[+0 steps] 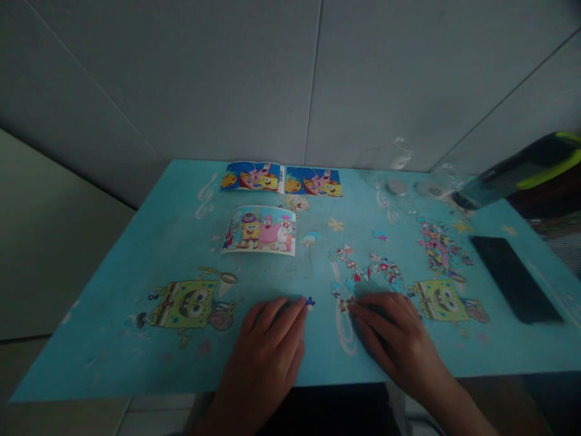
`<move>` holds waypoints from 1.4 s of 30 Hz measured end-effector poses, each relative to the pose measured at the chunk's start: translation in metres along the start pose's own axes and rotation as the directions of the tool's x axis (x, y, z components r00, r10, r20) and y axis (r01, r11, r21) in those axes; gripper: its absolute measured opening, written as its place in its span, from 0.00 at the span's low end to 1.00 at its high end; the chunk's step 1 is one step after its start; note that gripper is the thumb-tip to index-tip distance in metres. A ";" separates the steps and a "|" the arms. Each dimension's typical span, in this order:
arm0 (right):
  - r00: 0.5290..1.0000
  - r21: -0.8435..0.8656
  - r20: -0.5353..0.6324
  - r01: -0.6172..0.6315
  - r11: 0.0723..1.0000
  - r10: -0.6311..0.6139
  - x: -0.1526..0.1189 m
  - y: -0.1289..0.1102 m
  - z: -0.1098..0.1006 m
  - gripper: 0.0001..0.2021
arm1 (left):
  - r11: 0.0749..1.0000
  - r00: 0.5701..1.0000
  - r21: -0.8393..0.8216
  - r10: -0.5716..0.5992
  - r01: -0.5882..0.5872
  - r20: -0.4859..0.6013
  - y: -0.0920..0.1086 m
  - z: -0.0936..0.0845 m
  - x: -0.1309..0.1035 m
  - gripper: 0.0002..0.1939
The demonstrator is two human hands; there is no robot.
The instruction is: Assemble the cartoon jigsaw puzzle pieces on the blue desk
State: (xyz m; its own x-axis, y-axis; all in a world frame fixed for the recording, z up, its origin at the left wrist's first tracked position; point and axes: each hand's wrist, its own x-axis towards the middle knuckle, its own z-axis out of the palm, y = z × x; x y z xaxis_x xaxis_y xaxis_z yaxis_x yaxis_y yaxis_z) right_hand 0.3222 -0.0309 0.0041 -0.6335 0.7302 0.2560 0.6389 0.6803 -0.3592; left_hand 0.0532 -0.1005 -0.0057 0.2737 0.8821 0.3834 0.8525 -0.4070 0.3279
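Observation:
My left hand (271,345) rests on the tabletop with its fingers closed together. A dark blue jigsaw piece (310,301) sticks out at its index fingertip. My right hand (399,330) is bent over the table, its fingertips pinched at a brown jigsaw piece (349,304). Beside and above those fingertips lies a loose group of jigsaw pieces (384,267) in white, red and light blue. A single blue-and-pink piece (380,235) sits apart from them. Beyond my left hand is a picture card (261,231) with cartoon figures.
Two blue picture cards (252,177) lie along the back edge. On the right are a heap of mixed jigsaw pieces (440,245), a black phone (515,278) and a dark bottle (512,172). Clear plastic containers (442,181) and a round lid (397,187) stand near the wall.

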 end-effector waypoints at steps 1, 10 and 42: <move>1.000 0.001 0.003 -0.004 1.000 0.004 0.000 0.000 0.000 0.15 | 1.000 1.000 -0.004 0.002 -0.002 -0.003 0.000 0.000 0.000 0.18; 0.999 0.029 -0.001 -0.041 0.999 0.041 0.002 -0.006 -0.001 0.14 | 0.998 0.998 -0.033 0.045 -0.046 -0.046 -0.003 0.000 0.002 0.17; 1.000 -0.005 0.007 -0.014 1.000 0.014 -0.002 0.002 0.004 0.15 | 0.994 0.996 0.075 0.077 -0.073 -0.049 -0.005 0.000 0.005 0.19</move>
State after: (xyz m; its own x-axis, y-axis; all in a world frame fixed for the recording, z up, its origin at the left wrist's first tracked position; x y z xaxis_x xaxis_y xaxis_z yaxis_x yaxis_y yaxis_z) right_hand 0.3229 -0.0315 -0.0004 -0.6276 0.7391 0.2448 0.6496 0.6704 -0.3586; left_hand 0.0504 -0.0941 -0.0057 0.3162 0.8357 0.4490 0.8614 -0.4512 0.2332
